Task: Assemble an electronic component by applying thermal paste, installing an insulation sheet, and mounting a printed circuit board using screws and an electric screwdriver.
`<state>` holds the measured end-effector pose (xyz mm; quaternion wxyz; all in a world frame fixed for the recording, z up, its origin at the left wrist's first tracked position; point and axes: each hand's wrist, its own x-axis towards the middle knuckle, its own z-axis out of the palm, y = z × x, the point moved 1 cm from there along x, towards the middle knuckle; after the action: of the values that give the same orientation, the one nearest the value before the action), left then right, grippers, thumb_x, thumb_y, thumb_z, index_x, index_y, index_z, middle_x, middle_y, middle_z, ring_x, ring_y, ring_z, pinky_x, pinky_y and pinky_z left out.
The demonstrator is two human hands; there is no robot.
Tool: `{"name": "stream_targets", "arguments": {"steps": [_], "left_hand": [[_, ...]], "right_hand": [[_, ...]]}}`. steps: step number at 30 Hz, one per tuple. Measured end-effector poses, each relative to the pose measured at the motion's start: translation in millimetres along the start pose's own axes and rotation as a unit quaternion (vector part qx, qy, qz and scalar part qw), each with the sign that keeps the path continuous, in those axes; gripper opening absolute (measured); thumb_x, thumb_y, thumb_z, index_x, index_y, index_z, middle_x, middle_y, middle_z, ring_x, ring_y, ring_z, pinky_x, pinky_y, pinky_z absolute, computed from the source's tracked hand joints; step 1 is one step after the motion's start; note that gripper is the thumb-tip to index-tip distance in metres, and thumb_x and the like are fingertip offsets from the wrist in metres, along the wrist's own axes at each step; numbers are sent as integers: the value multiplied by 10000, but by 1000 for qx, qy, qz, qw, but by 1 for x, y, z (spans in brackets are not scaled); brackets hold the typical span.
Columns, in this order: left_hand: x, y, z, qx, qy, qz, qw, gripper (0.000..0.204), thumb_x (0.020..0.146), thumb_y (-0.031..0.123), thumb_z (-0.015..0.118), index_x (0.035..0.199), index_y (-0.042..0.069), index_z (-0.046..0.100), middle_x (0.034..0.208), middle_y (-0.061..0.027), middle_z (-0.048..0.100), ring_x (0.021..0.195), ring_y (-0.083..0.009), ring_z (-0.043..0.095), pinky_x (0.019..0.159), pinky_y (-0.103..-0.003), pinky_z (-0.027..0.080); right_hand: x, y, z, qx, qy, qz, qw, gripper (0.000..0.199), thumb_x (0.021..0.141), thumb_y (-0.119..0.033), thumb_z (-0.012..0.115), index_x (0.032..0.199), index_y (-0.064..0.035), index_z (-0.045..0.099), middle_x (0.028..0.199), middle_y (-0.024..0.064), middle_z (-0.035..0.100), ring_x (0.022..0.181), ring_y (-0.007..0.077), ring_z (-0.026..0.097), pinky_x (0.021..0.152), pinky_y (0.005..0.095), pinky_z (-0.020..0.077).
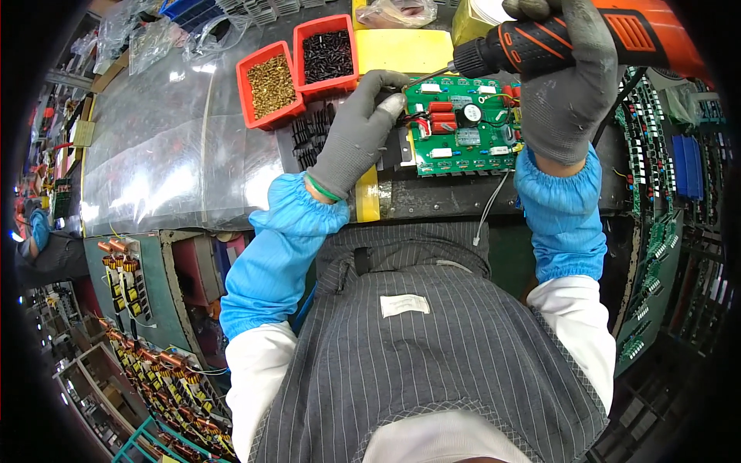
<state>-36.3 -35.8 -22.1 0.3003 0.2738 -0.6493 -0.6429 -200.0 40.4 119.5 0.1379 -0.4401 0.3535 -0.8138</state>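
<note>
My right hand (567, 96), in a grey glove, grips an orange and black power drill (536, 42) held sideways. Its long bit points left, and the tip reaches the upper left corner of a green circuit board (478, 127). Right at that corner is my left hand (363, 123), also gloved, its thumb and forefinger closed beside the bit's tip. What the left fingers pinch, if anything, is too small to make out. Red capacitors (442, 117), white blocks and a round white-topped part sit on the board.
Two red bins hold brass-coloured pieces (270, 86) and black screws (327, 58). Black parts (311, 135) lie beside my left wrist. Behind the board is a yellow sheet (405, 51). More circuit boards (656, 154) line the right side; coil assemblies (123, 282) stand at left.
</note>
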Motion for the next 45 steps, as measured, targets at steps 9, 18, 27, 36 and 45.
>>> {"name": "stream_targets", "arguments": {"steps": [9, 18, 27, 36, 45], "left_hand": [[0, 1, -1, 30, 12, -28, 999, 169, 1062, 162, 553, 1184, 49, 581, 939, -53, 630, 794, -111, 599, 687, -275, 526], [0, 3, -4, 65, -4, -24, 998, 212, 1084, 182, 525, 1217, 36, 603, 942, 1, 593, 797, -57, 543, 692, -222, 480], [-5, -1, 7, 17, 53, 10, 998, 343, 1045, 176, 592, 1352, 23, 589, 977, -27, 629, 877, -99, 620, 778, -268, 528], [0, -4, -7, 66, 67, -80, 992, 387, 1007, 299, 606, 1116, -69, 652, 830, -96, 670, 737, -163, 619, 683, -330, 512], [6, -12, -11, 119, 35, -16, 992, 379, 1075, 290, 506, 1200, -27, 673, 902, -9, 653, 782, -85, 560, 698, -269, 479]], "right_hand": [[-2, 16, 5, -8, 10, 19, 1000, 242, 957, -234, 693, 1075, -47, 596, 881, 20, 604, 813, 128, 641, 792, 333, 588], [-3, 6, 4, -14, 0, 50, 999, 249, 963, -274, 691, 1049, -57, 602, 877, 23, 610, 807, 137, 641, 778, 319, 579], [7, 6, 7, -41, -44, 58, 997, 286, 963, -309, 700, 1065, -54, 619, 861, 27, 632, 786, 135, 640, 711, 292, 561], [12, 11, 19, -60, -108, 55, 991, 300, 953, -282, 703, 1103, -46, 594, 868, 39, 634, 792, 136, 657, 731, 304, 571], [19, 37, 14, 389, -134, 248, 877, 363, 925, -265, 736, 1160, -53, 558, 870, 46, 639, 775, 139, 659, 673, 301, 573]]}}
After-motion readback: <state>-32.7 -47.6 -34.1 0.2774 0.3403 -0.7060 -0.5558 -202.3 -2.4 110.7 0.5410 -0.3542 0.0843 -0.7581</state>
